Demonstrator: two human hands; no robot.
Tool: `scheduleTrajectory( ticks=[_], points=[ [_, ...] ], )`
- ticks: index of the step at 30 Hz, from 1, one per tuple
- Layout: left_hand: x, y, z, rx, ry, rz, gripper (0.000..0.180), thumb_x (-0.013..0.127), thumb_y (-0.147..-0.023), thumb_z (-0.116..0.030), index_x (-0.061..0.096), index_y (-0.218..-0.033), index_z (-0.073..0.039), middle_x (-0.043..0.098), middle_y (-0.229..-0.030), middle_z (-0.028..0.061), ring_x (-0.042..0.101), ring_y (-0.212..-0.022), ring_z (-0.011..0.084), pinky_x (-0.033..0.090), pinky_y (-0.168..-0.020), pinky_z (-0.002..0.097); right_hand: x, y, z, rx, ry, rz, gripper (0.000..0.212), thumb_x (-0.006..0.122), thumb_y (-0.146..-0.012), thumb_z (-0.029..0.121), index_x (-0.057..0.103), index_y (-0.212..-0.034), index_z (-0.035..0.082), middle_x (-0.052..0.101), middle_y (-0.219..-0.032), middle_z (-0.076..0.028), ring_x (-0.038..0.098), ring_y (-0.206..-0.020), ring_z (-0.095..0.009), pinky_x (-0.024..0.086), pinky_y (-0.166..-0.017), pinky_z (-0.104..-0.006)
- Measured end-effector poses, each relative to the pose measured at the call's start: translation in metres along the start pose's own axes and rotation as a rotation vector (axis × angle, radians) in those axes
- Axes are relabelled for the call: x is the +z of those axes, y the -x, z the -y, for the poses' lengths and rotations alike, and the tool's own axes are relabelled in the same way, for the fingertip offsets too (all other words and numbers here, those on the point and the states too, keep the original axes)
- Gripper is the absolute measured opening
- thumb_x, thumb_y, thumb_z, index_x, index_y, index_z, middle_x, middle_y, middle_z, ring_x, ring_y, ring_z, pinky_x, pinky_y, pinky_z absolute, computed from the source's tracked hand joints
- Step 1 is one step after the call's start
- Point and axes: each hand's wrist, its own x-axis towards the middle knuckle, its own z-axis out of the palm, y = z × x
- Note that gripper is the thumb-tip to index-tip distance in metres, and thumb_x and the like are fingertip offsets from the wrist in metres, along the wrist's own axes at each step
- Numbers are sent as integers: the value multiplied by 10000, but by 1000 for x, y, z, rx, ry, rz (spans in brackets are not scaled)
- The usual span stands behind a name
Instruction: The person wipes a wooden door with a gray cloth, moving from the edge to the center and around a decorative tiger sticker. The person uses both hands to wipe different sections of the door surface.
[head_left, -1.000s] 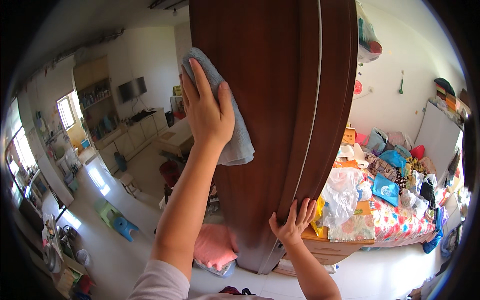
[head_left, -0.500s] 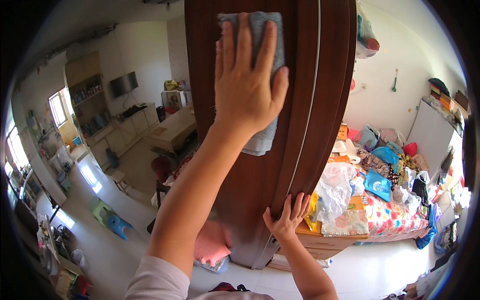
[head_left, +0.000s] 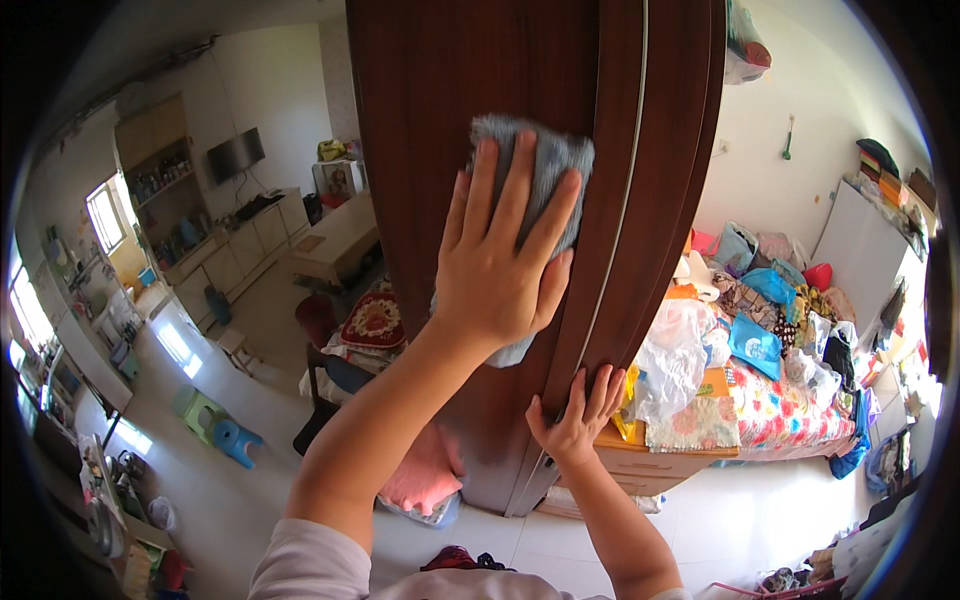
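Note:
A tall dark brown wooden panel (head_left: 430,90) stands right in front of me, with a thin pale metal strip (head_left: 622,190) running down its right part. My left hand (head_left: 500,270) holds a folded grey cloth (head_left: 553,150) flat against the panel, its fingers spread over it. Cloth shows above the fingertips, beside the thumb and below the palm; the rest is hidden under the hand. Lower down, my right hand (head_left: 577,420) lies against the panel's right side, fingers apart and nothing held.
On the right, a bed (head_left: 790,420) is heaped with clothes and bags beside a wooden drawer unit (head_left: 650,465). A pink cushion (head_left: 425,475) lies at the panel's foot. To the left are a chair (head_left: 320,400), a blue stool (head_left: 238,448) and a long table (head_left: 340,235).
My left hand has slid down the panel and slightly right, taking the grey cloth along. My right hand stays at the panel's side. The view has shifted a little.

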Motion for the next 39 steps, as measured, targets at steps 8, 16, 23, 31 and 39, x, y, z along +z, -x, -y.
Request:
scheduleTrajectory(
  ticks=[8, 16, 23, 31, 39],
  points=[
    [11, 122, -15, 85, 27, 213, 546, 546, -956, -376, 525, -1481, -226, 413, -1558, 275, 390, -1388, 549, 360, -1099, 655, -7, -2, 0, -4, -69, 37, 732, 709, -794, 371, 542, -1385, -28, 345, -1569, -272, 269, -1475, -509, 263, -1151, -689],
    [10, 193, -7, 276, 32, 320, 523, 608, -949, -420, 542, -1466, -370, 433, -1595, 14, 410, -1428, 300, 313, -1186, 504, -9, -1, -5, -34, -104, 105, 702, 613, -863, 287, 467, -1443, -81, 270, -1605, -318, 198, -1491, -555, 185, -1183, -671],
    [-22, 95, 37, 223, 2, 378, 703, 668, -889, -341, 426, -1550, -334, 307, -1654, 141, 359, -1462, 425, 330, -1152, 618, -7, 2, -4, -3, -84, 45, 631, 678, -793, 251, 592, -1343, -46, 369, -1558, -285, 279, -1472, -511, 264, -1155, -689],
    [-27, -47, 82, 121, -94, -91, 663, 539, -980, -317, 347, -1606, -215, 241, -1671, 196, 263, -1512, 461, 240, -1212, 599, -9, -1, -6, -20, -66, 37, 648, 685, -786, 235, 572, -1365, -35, 367, -1559, -283, 285, -1468, -509, 268, -1161, -674],
    [-19, -54, 114, -254, 19, -336, 680, 489, -1036, -367, 282, -1597, -41, 313, -1558, 348, 413, -1386, 524, 424, -1097, 548, -8, -2, -4, -32, -63, 42, 670, 685, -786, 246, 555, -1380, -36, 365, -1556, -290, 276, -1470, -513, 256, -1164, -676]
  ],
)
